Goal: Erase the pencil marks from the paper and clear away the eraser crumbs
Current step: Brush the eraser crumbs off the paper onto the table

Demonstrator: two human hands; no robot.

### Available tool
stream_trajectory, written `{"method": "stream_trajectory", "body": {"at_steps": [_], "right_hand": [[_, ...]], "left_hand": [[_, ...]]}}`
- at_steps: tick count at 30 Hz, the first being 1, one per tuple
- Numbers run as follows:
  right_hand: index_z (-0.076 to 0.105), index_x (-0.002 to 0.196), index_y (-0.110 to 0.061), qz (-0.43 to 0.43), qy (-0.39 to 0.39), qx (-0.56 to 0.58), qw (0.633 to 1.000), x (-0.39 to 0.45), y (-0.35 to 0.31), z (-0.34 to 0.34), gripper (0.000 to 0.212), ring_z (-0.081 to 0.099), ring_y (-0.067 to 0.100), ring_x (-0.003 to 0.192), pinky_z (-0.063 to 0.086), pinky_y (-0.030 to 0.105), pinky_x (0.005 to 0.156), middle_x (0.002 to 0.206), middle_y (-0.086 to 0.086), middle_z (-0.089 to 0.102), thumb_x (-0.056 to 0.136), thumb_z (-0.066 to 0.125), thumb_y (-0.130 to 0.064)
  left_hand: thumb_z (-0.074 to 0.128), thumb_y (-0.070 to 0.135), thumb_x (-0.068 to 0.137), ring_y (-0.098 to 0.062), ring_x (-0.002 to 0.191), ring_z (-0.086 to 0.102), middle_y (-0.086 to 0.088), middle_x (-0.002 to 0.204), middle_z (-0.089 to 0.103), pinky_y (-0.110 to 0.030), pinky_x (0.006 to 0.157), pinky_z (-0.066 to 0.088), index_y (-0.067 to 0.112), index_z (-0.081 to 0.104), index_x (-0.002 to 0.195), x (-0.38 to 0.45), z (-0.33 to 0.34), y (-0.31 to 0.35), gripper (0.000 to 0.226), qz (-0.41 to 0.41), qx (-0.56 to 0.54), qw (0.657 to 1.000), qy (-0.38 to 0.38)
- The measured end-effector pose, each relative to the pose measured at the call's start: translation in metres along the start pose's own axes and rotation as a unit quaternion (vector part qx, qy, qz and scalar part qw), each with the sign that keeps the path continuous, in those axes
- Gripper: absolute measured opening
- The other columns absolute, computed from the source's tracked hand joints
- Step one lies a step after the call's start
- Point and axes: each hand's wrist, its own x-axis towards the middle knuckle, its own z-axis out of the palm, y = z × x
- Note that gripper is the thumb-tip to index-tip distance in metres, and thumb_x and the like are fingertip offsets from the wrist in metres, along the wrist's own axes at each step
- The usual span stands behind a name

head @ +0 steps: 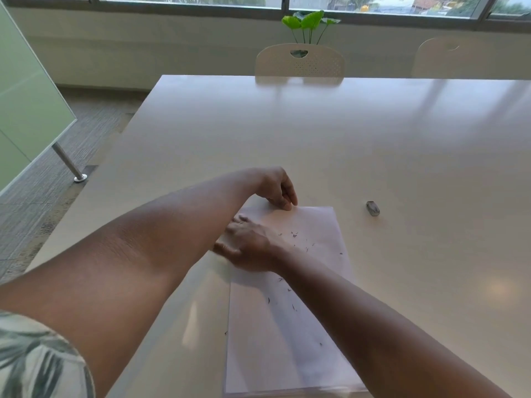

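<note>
head view:
paper: white sheet lies flat on the table, long side running away from the person, near end by the table's near edge
paper far edge: left hand presses down on it, fingers curled, fingertips on the far-left corner; nothing gripped
paper left edge: right hand lies flat and blurred over it, palm down, fingers spread toward the left; holds nothing that shows
arms: crossed over the paper, right forearm lies diagonally over its right half
crumbs: dark eraser crumbs scattered on the paper, one cluster just right of the right hand, more nearer the person, one at the paper's left edge
eraser: small grey block on bare table, right of the paper's far-right corner, apart from it and from both hands
open room: wide bare tabletop beyond and right of the paper; narrower strip left of the paper before the table's left edge
beyond the paper: two pale chairs at the table's far edge, a green plant behind them
containers: none to tell
</note>
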Motion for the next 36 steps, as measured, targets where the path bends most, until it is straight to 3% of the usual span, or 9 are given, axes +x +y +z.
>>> {"method": "stream_trajectory", "body": {"at_steps": [6,9,13,16,19,22,26,31,36], "right_hand": [[0.058,0.134,-0.025,-0.091,0.087,0.095,0.987,-0.011,-0.014,-0.003,0.059,0.057,0.02,0.12,0.049,0.038,0.095,0.134,0.002,0.061,0.095,0.032,-0.062],[0.053,0.137,-0.023,-0.028,0.116,0.077,0.99,-0.003,-0.005,-0.005,0.064,0.047,0.023,0.131,0.044,0.043,0.103,0.141,0.004,0.054,0.095,0.027,-0.063],[0.038,0.151,-0.021,-0.017,0.033,0.003,0.999,-0.005,0.001,0.004,0.091,0.025,0.021,0.147,0.027,0.04,0.119,0.159,0.003,0.032,0.085,0.015,-0.079],[0.044,0.146,-0.03,-0.064,0.007,0.052,0.997,-0.012,-0.003,0.011,0.085,0.037,0.019,0.143,0.036,0.043,0.113,0.156,-0.007,0.04,0.085,0.02,-0.083],[0.053,0.14,-0.029,-0.088,0.052,0.118,0.988,-0.014,-0.002,0.007,0.078,0.05,0.021,0.134,0.042,0.041,0.109,0.146,-0.007,0.053,0.088,0.027,-0.08],[0.054,0.139,-0.025,-0.038,0.092,0.096,0.99,-0.006,0.006,0.003,0.078,0.043,0.017,0.139,0.037,0.042,0.113,0.149,-0.004,0.049,0.089,0.024,-0.076],[0.034,0.153,-0.018,-0.006,0.026,-0.002,1.0,-0.012,0.004,0.008,0.088,0.017,0.02,0.151,0.02,0.043,0.122,0.163,0.002,0.025,0.088,0.021,-0.077],[0.032,0.153,-0.026,-0.049,-0.01,0.073,0.996,-0.034,-0.027,0.009,0.075,0.022,0.021,0.15,0.027,0.044,0.12,0.161,-0.003,0.029,0.093,0.032,-0.071],[0.041,0.15,-0.026,0.044,0.048,0.111,0.992,-0.052,-0.011,-0.024,0.059,0.023,0.013,0.148,0.021,0.034,0.117,0.16,-0.005,0.032,0.1,0.037,-0.058]], "left_hand": [[0.083,0.012,0.086,-0.01,0.087,0.068,0.008,0.089,0.073,-0.021,0.087,0.056,0.018,0.078,0.111,-0.001,0.0,-0.001,0.026,0.001,-0.015,1.0,-0.005],[0.083,0.013,0.086,-0.01,0.086,0.068,0.009,0.088,0.072,-0.023,0.088,0.056,0.018,0.078,0.111,-0.001,0.0,-0.001,0.026,0.003,-0.016,1.0,-0.008],[0.083,0.012,0.087,-0.008,0.084,0.067,0.009,0.088,0.072,-0.02,0.084,0.055,0.017,0.077,0.112,-0.001,0.001,-0.001,0.026,0.004,-0.019,1.0,-0.011],[0.083,0.012,0.087,-0.009,0.085,0.067,0.009,0.089,0.072,-0.019,0.083,0.055,0.018,0.077,0.11,-0.001,0.0,-0.001,0.025,-0.001,-0.024,1.0,-0.01],[0.083,0.012,0.087,-0.01,0.086,0.068,0.008,0.089,0.072,-0.019,0.082,0.056,0.018,0.077,0.11,-0.001,0.0,0.0,0.025,-0.001,-0.025,1.0,-0.012],[0.083,0.012,0.086,-0.012,0.089,0.068,0.007,0.089,0.072,-0.023,0.089,0.057,0.018,0.077,0.11,-0.002,0.001,-0.001,0.025,0.0,-0.028,1.0,-0.009],[0.083,0.013,0.086,-0.01,0.088,0.067,0.008,0.089,0.072,-0.019,0.084,0.055,0.017,0.077,0.111,-0.002,0.002,-0.001,0.026,0.004,-0.025,1.0,-0.003],[0.082,0.012,0.087,-0.008,0.086,0.068,0.009,0.09,0.072,-0.01,0.072,0.052,0.019,0.077,0.109,-0.003,0.001,-0.001,0.024,-0.005,-0.03,1.0,-0.005],[0.082,0.015,0.087,-0.01,0.091,0.067,0.01,0.09,0.072,-0.022,0.09,0.054,0.022,0.077,0.108,-0.006,0.003,-0.002,0.023,0.002,-0.02,1.0,0.002]]}}
